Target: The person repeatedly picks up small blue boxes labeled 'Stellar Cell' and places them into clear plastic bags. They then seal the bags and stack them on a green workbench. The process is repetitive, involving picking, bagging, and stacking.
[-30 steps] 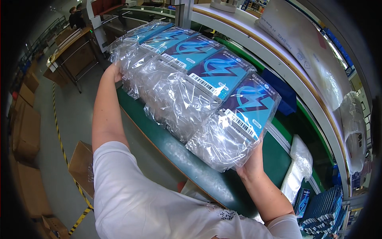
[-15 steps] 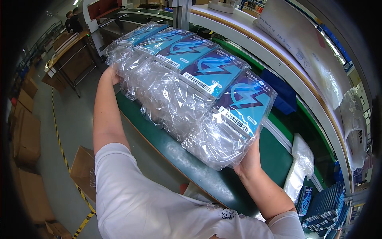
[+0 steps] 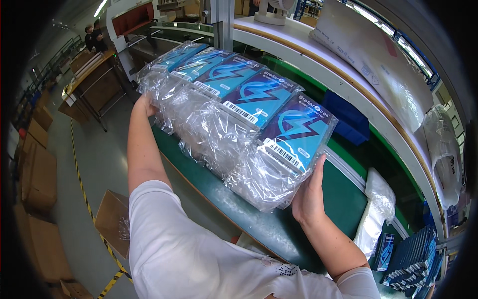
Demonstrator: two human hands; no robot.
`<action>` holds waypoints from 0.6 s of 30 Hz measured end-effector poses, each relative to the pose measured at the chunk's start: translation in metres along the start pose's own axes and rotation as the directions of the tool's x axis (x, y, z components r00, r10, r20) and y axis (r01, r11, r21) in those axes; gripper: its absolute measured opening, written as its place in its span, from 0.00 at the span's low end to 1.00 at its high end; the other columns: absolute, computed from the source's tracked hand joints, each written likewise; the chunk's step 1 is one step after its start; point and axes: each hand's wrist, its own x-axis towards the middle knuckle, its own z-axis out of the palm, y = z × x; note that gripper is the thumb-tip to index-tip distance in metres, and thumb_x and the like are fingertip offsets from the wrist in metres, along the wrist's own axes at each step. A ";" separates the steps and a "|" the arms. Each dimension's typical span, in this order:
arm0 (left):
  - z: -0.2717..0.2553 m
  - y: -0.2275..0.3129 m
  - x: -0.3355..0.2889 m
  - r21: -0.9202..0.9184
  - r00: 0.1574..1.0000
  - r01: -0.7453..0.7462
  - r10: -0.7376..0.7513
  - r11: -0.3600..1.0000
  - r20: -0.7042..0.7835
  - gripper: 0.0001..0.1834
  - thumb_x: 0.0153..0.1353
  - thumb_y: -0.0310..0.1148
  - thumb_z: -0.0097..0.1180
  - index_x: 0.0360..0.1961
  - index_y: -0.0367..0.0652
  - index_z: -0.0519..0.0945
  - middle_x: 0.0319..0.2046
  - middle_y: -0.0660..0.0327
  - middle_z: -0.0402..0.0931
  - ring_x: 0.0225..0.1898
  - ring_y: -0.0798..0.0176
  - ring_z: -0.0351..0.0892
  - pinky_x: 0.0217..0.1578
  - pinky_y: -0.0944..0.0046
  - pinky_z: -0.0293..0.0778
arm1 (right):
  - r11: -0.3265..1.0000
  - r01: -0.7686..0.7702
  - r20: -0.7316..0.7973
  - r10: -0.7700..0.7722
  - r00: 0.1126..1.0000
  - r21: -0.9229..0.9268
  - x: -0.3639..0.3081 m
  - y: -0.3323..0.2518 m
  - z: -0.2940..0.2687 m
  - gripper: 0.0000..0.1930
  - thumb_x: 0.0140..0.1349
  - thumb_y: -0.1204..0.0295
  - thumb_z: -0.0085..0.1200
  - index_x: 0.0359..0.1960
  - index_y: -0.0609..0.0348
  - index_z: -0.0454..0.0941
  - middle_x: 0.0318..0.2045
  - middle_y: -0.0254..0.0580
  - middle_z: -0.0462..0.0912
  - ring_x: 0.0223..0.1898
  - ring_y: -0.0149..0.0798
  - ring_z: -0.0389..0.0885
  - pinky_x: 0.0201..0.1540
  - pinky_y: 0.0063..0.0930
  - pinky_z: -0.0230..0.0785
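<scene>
A row of several flat blue boxes point(image 3: 298, 128) in clear plastic bags point(image 3: 209, 132) lies across the green work surface point(image 3: 239, 204), their printed faces tilted up. Loose, crinkled plastic bunches along the near side. My left hand point(image 3: 148, 105) is at the far left end of the row, its fingers mostly hidden by the plastic. At the near right end, my right hand point(image 3: 309, 197) presses against the last bagged box, thumb upright along its side and the other fingers largely hidden. The row is held between both hands.
Beyond the row sits a dark blue bin point(image 3: 346, 118) beside a white shelf point(image 3: 318, 57) carrying plastic-wrapped material point(image 3: 371, 65). Plastic bags point(image 3: 376, 209) and stacked blue boxes point(image 3: 411, 261) lie at the right. An open carton point(image 3: 112, 219) stands on the floor at left.
The view has shifted slightly. The right end of the row sits a little further left, and my right thumb now shows upright along the end box. Both hands remain at the row's ends.
</scene>
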 end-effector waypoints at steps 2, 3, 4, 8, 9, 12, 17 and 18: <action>0.002 0.002 0.009 -0.079 0.997 -0.059 0.054 0.995 -0.055 0.18 0.63 0.39 0.43 0.46 0.35 0.74 0.49 0.49 0.74 0.51 0.48 0.72 0.53 0.43 0.66 | 0.999 -0.035 0.006 0.034 0.999 0.019 -0.001 -0.001 -0.004 0.49 0.58 0.30 0.24 0.64 0.64 0.54 0.61 0.54 0.61 0.63 0.48 0.56 0.61 0.54 0.49; 0.000 -0.001 0.017 -0.117 0.993 -0.086 0.076 0.989 -0.087 0.18 0.63 0.39 0.44 0.44 0.36 0.75 0.48 0.49 0.75 0.50 0.48 0.73 0.53 0.43 0.67 | 0.998 -0.057 0.010 0.056 0.998 0.027 0.000 -0.001 -0.006 0.49 0.58 0.30 0.24 0.64 0.64 0.53 0.61 0.54 0.61 0.63 0.49 0.56 0.61 0.54 0.49; -0.020 -0.004 0.040 -0.126 0.992 -0.118 0.112 0.985 -0.058 0.17 0.62 0.38 0.45 0.43 0.36 0.76 0.46 0.51 0.75 0.48 0.49 0.74 0.51 0.44 0.68 | 0.998 -0.060 0.007 0.060 0.998 0.018 0.000 0.000 -0.004 0.49 0.58 0.30 0.24 0.65 0.64 0.53 0.61 0.54 0.60 0.63 0.49 0.56 0.61 0.54 0.49; -0.089 -0.006 0.109 -0.191 0.981 -0.178 0.189 0.965 0.040 0.12 0.61 0.36 0.49 0.39 0.39 0.77 0.39 0.54 0.78 0.41 0.52 0.77 0.44 0.46 0.73 | 0.998 -0.066 0.019 0.066 0.998 0.003 -0.002 0.000 0.001 0.49 0.58 0.30 0.25 0.65 0.64 0.52 0.61 0.54 0.59 0.62 0.48 0.56 0.61 0.54 0.49; -0.092 -0.004 0.111 -0.217 0.979 -0.175 0.193 0.960 0.065 0.11 0.61 0.35 0.50 0.38 0.39 0.77 0.38 0.55 0.78 0.40 0.53 0.78 0.42 0.46 0.74 | 0.998 -0.061 0.024 0.061 0.998 0.003 -0.003 -0.001 0.002 0.49 0.58 0.30 0.25 0.65 0.64 0.51 0.61 0.53 0.59 0.62 0.48 0.56 0.61 0.54 0.49; -0.046 0.001 0.077 -0.200 0.968 -0.177 0.207 0.964 0.142 0.11 0.59 0.35 0.52 0.37 0.40 0.78 0.36 0.56 0.79 0.37 0.55 0.79 0.38 0.48 0.76 | 0.998 -0.052 -0.022 0.052 0.998 -0.017 -0.004 -0.001 0.001 0.48 0.58 0.31 0.25 0.65 0.64 0.52 0.61 0.52 0.60 0.62 0.47 0.56 0.61 0.53 0.50; -0.030 0.010 0.055 -0.178 0.953 -0.213 0.244 0.961 0.179 0.15 0.58 0.41 0.55 0.37 0.40 0.79 0.36 0.56 0.79 0.37 0.55 0.79 0.39 0.50 0.77 | 0.998 -0.066 -0.021 0.066 0.998 -0.001 -0.003 0.001 -0.001 0.46 0.60 0.32 0.26 0.64 0.63 0.55 0.61 0.50 0.61 0.62 0.46 0.57 0.60 0.53 0.51; -0.029 0.013 0.048 -0.157 0.953 -0.217 0.244 0.963 0.181 0.16 0.58 0.42 0.55 0.38 0.40 0.79 0.36 0.56 0.79 0.37 0.55 0.79 0.39 0.51 0.77 | 0.997 -0.072 -0.016 0.072 0.997 0.004 -0.002 0.002 -0.001 0.45 0.60 0.33 0.26 0.63 0.62 0.56 0.61 0.50 0.61 0.62 0.46 0.57 0.60 0.54 0.51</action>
